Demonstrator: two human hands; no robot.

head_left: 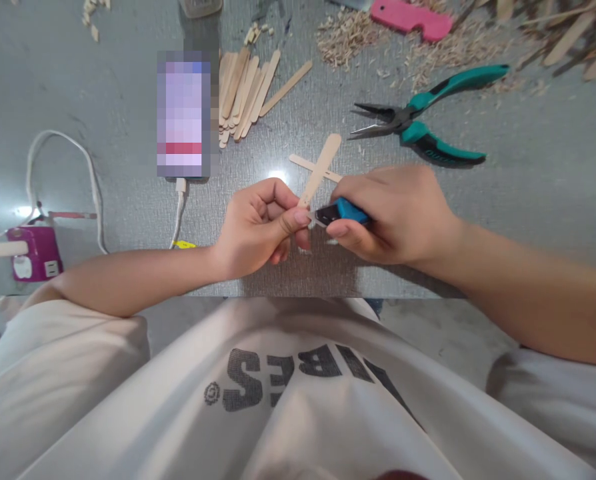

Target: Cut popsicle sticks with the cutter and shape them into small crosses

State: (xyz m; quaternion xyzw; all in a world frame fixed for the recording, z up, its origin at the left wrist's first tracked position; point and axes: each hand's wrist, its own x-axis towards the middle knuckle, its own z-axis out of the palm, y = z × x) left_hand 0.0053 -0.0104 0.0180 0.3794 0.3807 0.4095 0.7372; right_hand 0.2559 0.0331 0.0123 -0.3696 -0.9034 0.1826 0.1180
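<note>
Between the thumb and fingers of my left hand (265,227) is a wooden craft stick (323,163), its rounded end tilted up and to the right. My right hand (393,213) is closed around a blue and black utility knife (345,210). The knife's blade points left and meets the stick's lower end beside my left thumb; the exact contact is partly hidden. Behind the held stick, a second craft stick (302,162) lies slantwise on the table, one end hidden by my right hand.
Green-handled long-nose pliers (403,120) lie spread at the right. Farther back are a pink-handled tool (411,19) and wood shavings (351,37). A pile of craft sticks (245,90) lies beside a phone (183,110) on a white cable (179,207). A purple power adapter (38,253) sits at left.
</note>
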